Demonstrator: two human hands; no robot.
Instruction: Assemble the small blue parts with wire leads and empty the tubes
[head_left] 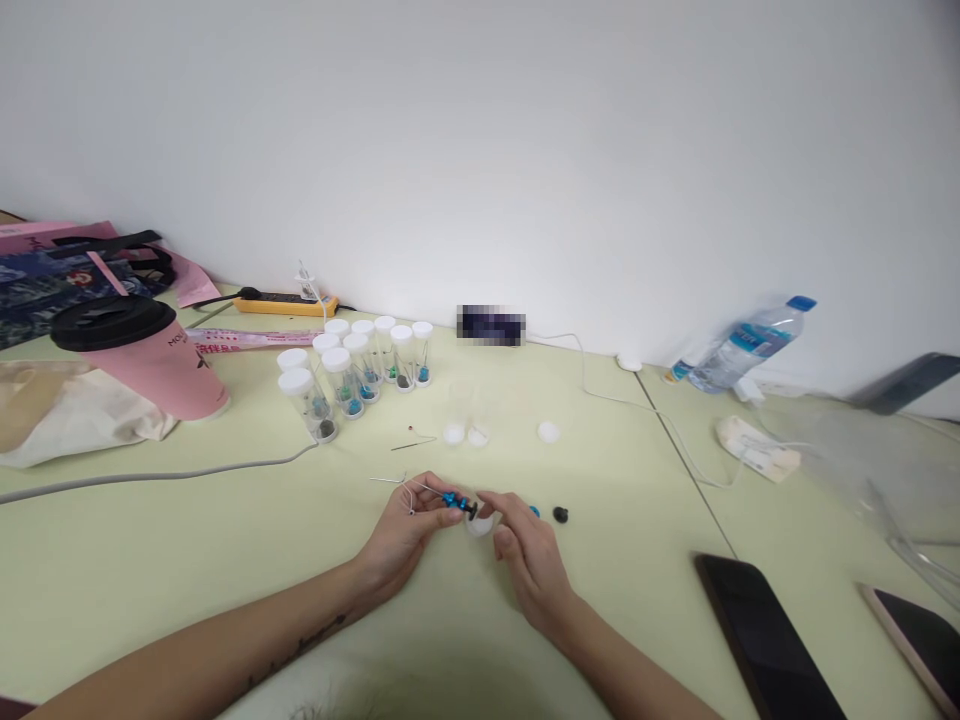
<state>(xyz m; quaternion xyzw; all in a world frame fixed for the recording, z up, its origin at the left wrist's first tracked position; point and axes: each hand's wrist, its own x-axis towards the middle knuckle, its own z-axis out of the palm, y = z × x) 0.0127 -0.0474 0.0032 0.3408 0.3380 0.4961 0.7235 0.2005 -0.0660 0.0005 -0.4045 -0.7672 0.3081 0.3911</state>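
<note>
1. Head view: left hand (401,535) pinches a wire (405,484) strung with blue beads (450,498), low over the counter (225,540); a slack grip may spill them.
2. Right hand (529,565) has its grip closed on the wire's end; nudged, the black bead (560,515) nearby may roll.

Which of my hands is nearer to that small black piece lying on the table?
Right. The right hand sits just left of the black piece, apart from it; the left hand is farther left, pinching a wire with blue beads.
</note>
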